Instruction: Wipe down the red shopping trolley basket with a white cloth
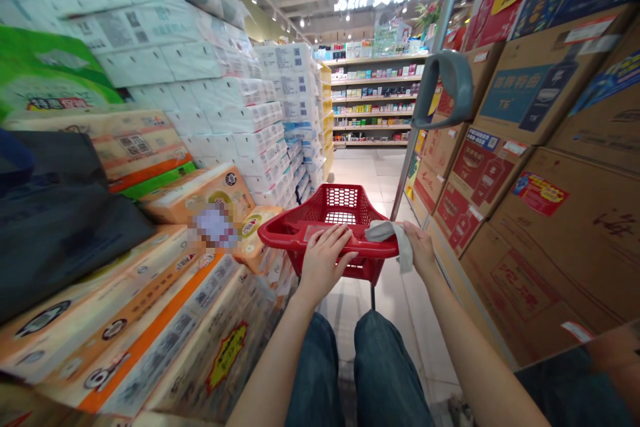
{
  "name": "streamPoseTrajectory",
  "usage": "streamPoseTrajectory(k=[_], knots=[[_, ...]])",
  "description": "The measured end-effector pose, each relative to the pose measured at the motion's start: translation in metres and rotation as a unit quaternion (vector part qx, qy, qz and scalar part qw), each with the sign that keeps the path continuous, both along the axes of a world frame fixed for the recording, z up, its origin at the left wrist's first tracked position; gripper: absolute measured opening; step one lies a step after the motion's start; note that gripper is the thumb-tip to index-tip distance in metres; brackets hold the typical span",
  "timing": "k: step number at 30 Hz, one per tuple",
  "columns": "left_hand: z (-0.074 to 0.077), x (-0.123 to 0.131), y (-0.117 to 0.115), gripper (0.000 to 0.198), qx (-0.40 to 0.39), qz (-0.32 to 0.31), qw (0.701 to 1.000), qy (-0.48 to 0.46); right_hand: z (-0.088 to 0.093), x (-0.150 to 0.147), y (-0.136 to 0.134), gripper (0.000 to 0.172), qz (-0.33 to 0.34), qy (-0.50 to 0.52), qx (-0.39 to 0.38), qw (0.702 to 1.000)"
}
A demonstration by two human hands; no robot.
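Observation:
A red plastic shopping cart [280,235] with a perforated basket stands just in front of my knees. My left hand [325,255] lies on top of its handle bar, palm down, fingers stretched across it and thumb apart. At the handle's right end, my right hand [419,247] is closed on a pale grey cloth [383,230]. Part of the cloth lies over the red handle and a strip hangs down beside it. The right fingertips are partly hidden behind the cloth.
Stacked tissue packs [210,100] rise on the left, with a dark bag [65,214] on nearer packs. Cardboard cartons [565,214] line the right side. A metal pole with a grey loop handle [465,90] stands right of the cart. Product shelves [375,104] end the tiled aisle [370,170].

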State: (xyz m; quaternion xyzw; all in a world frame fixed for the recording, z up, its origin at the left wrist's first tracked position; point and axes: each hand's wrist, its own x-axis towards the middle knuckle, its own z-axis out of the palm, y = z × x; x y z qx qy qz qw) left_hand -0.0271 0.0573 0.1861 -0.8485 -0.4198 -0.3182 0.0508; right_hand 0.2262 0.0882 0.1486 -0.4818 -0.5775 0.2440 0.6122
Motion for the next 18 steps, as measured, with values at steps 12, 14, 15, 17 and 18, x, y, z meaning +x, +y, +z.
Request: streamPoseTrajectory(k=[12, 14, 15, 17, 18], knots=[[-0.002, 0.004, 0.002, 0.042, 0.000, 0.012, 1.000, 0.008, -0.009, -0.118, -0.049, 0.036, -0.243, -0.331, 0.128, 0.903], [0.000, 0.000, 0.002, 0.043, -0.005, 0.007, 1.000, 0.011, -0.001, -0.117, -0.048, 0.035, -0.216, -0.354, 0.125, 0.901], [0.001, -0.003, 0.001, 0.043, -0.007, 0.002, 1.000, 0.011, 0.002, -0.110, -0.048, 0.033, -0.200, -0.366, 0.133, 0.899], [0.002, -0.010, 0.001, 0.044, -0.012, -0.002, 1.000, 0.007, 0.003, -0.088, -0.046, 0.027, -0.166, -0.378, 0.162, 0.896], [0.003, -0.013, 0.000, 0.044, -0.014, -0.004, 1.000, 0.006, 0.002, -0.074, -0.045, 0.025, -0.151, -0.372, 0.175, 0.899]])
